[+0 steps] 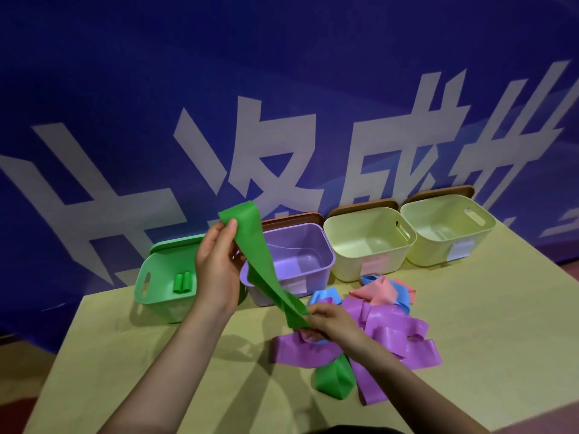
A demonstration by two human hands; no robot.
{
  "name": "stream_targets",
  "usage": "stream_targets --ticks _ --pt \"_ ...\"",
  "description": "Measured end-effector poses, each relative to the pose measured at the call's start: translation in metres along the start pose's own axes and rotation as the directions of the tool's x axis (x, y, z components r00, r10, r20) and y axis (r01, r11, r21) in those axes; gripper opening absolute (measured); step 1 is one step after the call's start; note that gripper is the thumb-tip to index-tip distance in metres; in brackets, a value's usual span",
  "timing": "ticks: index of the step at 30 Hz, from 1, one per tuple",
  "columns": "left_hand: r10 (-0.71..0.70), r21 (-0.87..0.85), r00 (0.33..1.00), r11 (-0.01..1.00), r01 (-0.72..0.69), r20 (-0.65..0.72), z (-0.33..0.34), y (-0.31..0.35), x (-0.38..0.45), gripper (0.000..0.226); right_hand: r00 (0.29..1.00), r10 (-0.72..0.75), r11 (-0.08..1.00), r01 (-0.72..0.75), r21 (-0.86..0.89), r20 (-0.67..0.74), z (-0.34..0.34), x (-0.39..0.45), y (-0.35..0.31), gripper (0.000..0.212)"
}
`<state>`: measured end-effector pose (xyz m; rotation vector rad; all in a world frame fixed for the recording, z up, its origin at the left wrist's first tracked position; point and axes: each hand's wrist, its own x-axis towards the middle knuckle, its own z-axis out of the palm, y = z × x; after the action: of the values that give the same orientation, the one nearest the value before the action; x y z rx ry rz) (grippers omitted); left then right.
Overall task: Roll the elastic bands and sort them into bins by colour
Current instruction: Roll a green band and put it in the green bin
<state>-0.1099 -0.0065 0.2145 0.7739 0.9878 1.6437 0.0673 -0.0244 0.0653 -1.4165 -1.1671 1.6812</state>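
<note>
A green elastic band (263, 264) is stretched slantwise across the middle of the frame, held up off the surface (156, 355) between both hands. The left hand (217, 267), raised at centre left, pinches the band's upper end between thumb and curled fingers, so that a short flap of green stands above the thumb. The right hand (326, 319), lower and right of centre, grips the band's lower end with its fingers curled round it, just above the pile of loose bands.

That pile lies at centre right of the frame: wide purple bands (394, 333) looped and tangled, a folded green band (333, 380) at the pile's lower edge, blue bands (322, 296) showing behind the right hand, and pink bands (380, 292) at the pile's upper side, near the bins.

Four bins stand in a row along the far edge of the surface, against a blue wall with large white characters (266, 158). From left to right they are a green bin (148, 286), a purple bin (313, 261), a pale yellow bin (369, 245) and a second pale yellow bin (448, 233). The left hand partly covers the green bin's right side. Inside the green bin two rolled green bands (182, 282) lie side by side. White labels show on the fronts of the purple bin and the two yellow bins. Flat lids stand propped behind the bins, green behind the green one and brown behind the others.
</note>
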Motion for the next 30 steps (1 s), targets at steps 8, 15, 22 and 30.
stream_targets --ticks 8,15,22,30 --pt "-0.046 -0.063 0.993 0.997 0.039 -0.107 -0.021 -0.011 0.021 0.014 0.972 0.235 0.753 -0.190 0.631 0.011 -0.006 0.003 -0.003 0.020" --pt "-0.048 -0.033 0.984 0.999 0.043 -0.170 -0.029 -0.022 0.030 0.020 0.991 0.133 0.230 -0.053 0.972 0.023 -0.038 0.005 -0.011 0.069" --pt "-0.098 -0.018 0.982 0.995 0.097 -0.161 -0.032 -0.032 0.032 0.013 0.999 0.029 0.081 0.019 0.997 -0.021 -0.048 0.001 -0.026 0.061" --pt "-0.063 -0.031 0.991 0.998 0.060 -0.114 -0.026 -0.021 0.029 0.019 0.990 0.134 0.243 -0.076 0.967 0.044 -0.036 -0.003 -0.014 0.060"
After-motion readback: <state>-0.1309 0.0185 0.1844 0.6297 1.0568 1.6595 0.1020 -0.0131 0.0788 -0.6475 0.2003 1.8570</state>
